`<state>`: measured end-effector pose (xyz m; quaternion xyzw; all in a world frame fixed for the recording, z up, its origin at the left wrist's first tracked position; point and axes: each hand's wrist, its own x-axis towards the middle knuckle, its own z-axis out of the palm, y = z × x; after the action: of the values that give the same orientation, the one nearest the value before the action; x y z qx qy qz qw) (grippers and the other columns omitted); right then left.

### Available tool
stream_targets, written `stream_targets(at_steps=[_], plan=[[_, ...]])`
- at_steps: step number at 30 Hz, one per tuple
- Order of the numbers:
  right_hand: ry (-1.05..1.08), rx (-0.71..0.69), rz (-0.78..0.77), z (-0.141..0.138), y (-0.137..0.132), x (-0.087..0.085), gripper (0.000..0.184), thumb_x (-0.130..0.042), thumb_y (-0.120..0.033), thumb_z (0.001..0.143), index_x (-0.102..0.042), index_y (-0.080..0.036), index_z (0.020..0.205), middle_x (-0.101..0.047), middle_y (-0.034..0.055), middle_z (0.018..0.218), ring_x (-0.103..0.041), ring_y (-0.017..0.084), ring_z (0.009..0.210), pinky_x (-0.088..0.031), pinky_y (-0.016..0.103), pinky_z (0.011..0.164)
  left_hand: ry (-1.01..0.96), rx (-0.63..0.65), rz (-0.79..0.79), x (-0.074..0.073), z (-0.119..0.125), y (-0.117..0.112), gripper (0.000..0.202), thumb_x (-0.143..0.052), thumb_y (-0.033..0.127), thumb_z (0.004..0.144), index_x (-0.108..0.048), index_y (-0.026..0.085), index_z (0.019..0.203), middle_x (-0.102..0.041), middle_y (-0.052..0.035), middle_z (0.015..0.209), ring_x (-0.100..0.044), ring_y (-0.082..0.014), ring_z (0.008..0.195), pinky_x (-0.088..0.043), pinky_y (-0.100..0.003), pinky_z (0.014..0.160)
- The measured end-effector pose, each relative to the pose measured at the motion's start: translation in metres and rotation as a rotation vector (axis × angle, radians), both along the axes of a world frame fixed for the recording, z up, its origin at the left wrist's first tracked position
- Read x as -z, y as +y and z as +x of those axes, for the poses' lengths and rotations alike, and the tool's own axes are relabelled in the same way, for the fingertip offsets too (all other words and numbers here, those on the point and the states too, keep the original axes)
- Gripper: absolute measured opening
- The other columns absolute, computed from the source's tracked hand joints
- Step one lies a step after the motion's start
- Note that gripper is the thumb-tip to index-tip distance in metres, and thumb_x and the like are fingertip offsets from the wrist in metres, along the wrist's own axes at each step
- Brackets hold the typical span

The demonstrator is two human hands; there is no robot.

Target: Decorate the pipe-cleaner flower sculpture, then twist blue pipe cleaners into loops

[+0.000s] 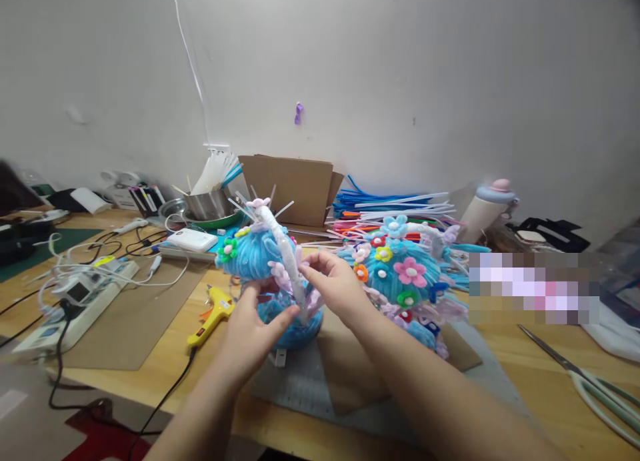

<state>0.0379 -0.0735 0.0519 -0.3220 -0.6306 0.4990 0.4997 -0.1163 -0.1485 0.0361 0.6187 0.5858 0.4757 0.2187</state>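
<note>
In front of me stands a pipe-cleaner craft with a blue fluffy ball (257, 255), a curved white stem (285, 254) and a round blue base (305, 331). My left hand (263, 317) steadies it low down, its thumb against the stem and its fingers partly hidden behind the craft. My right hand (333, 281) pinches at the stem's right side, where a small pale purple pipe-cleaner piece (299, 255) shows by the fingertips. Just to the right stands a second blue craft (400, 271) covered with colourful pipe-cleaner flowers.
A yellow glue gun (213, 317) lies left of my left hand, its cord hanging off the table. Farther left is a power strip (75, 314) with tangled cables. Pipe-cleaner bundles (390, 204) and cardboard (287, 187) are behind. Scissors (580, 374) and a bottle (487, 207) are right.
</note>
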Motion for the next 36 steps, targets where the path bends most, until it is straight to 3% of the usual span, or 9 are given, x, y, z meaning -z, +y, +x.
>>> stream_targets(at_steps=[2,6,12,16,20,24,29,31,36], plan=[[-0.018,0.072,0.027,0.003,-0.004,0.001,0.015,-0.060,-0.032,0.076,-0.058,-0.017,0.076,-0.058,0.0000,0.072,-0.054,0.014,0.068,-0.043,0.026,0.064,-0.057,-0.148,0.073,0.000,0.015,0.000,0.043,-0.066,0.043,0.072,-0.052,0.018,0.104,-0.060,-0.0097,0.101,-0.058,-0.0248,0.094,-0.046,-0.040,0.083],[-0.014,0.147,0.082,0.007,-0.014,0.003,0.013,-0.058,-0.030,0.078,-0.056,-0.017,0.075,-0.059,0.0008,0.074,-0.055,0.015,0.073,-0.044,0.027,0.068,-0.156,-0.214,0.125,0.010,0.040,0.010,0.039,-0.067,0.041,0.071,-0.053,0.018,0.100,-0.062,-0.0073,0.096,-0.059,-0.0219,0.088,-0.047,-0.034,0.078],[0.065,0.221,0.064,0.006,-0.020,0.007,0.012,-0.057,-0.029,0.078,-0.054,-0.018,0.076,-0.059,0.0008,0.073,-0.056,0.014,0.070,-0.044,0.026,0.065,-0.359,-0.225,0.188,0.018,0.052,0.018,0.026,-0.065,0.036,0.075,-0.060,0.018,0.092,-0.065,-0.0040,0.086,-0.060,-0.0179,0.081,-0.046,-0.027,0.074],[0.075,0.276,0.101,0.005,-0.029,0.007,0.010,-0.057,-0.028,0.080,-0.056,-0.018,0.077,-0.061,0.0019,0.080,-0.059,0.016,0.079,-0.045,0.029,0.073,-0.423,-0.216,0.210,0.018,0.053,0.017,0.021,-0.066,0.034,0.075,-0.059,0.017,0.085,-0.063,-0.0020,0.080,-0.058,-0.0146,0.072,-0.047,-0.024,0.067],[0.052,0.332,0.202,0.003,-0.039,0.010,0.005,-0.056,-0.024,0.081,-0.058,-0.019,0.079,-0.062,0.0038,0.090,-0.058,0.018,0.091,-0.043,0.033,0.086,-0.507,-0.191,0.220,0.019,0.053,0.018,0.020,-0.068,0.033,0.074,-0.056,0.018,0.080,-0.062,0.0001,0.075,-0.058,-0.0132,0.068,-0.046,-0.022,0.063],[-0.003,0.376,0.360,0.001,-0.048,0.015,0.002,-0.057,-0.020,0.081,-0.059,-0.021,0.081,-0.061,0.0046,0.092,-0.057,0.018,0.094,-0.043,0.035,0.087,-0.557,-0.192,0.241,0.019,0.054,0.018,0.020,-0.069,0.032,0.072,-0.056,0.017,0.078,-0.063,0.0001,0.073,-0.060,-0.0137,0.067,-0.047,-0.022,0.063],[-0.073,0.368,0.510,0.001,-0.054,0.016,0.012,-0.055,-0.018,0.083,-0.063,-0.023,0.091,-0.063,0.0045,0.096,-0.056,0.020,0.097,-0.041,0.038,0.090,-0.603,-0.182,0.251,0.019,0.054,0.017,0.020,-0.069,0.030,0.072,-0.056,0.016,0.077,-0.063,-0.0003,0.073,-0.061,-0.0143,0.069,-0.048,-0.023,0.065],[-0.055,0.348,0.480,0.001,-0.054,0.016,0.015,-0.052,-0.019,0.085,-0.064,-0.024,0.094,-0.064,0.0040,0.097,-0.056,0.019,0.097,-0.041,0.037,0.090,-0.608,-0.185,0.251,0.020,0.054,0.016,0.019,-0.069,0.030,0.073,-0.056,0.016,0.077,-0.063,-0.0002,0.074,-0.060,-0.0142,0.070,-0.047,-0.023,0.066],[0.049,0.216,0.194,0.002,-0.037,0.013,0.016,-0.056,-0.025,0.084,-0.059,-0.022,0.099,-0.062,0.0022,0.089,-0.058,0.017,0.086,-0.046,0.030,0.079,-0.635,-0.157,0.234,0.023,0.050,0.013,0.018,-0.068,0.029,0.074,-0.058,0.017,0.082,-0.065,-0.0014,0.080,-0.061,-0.0153,0.075,-0.047,-0.023,0.068]])
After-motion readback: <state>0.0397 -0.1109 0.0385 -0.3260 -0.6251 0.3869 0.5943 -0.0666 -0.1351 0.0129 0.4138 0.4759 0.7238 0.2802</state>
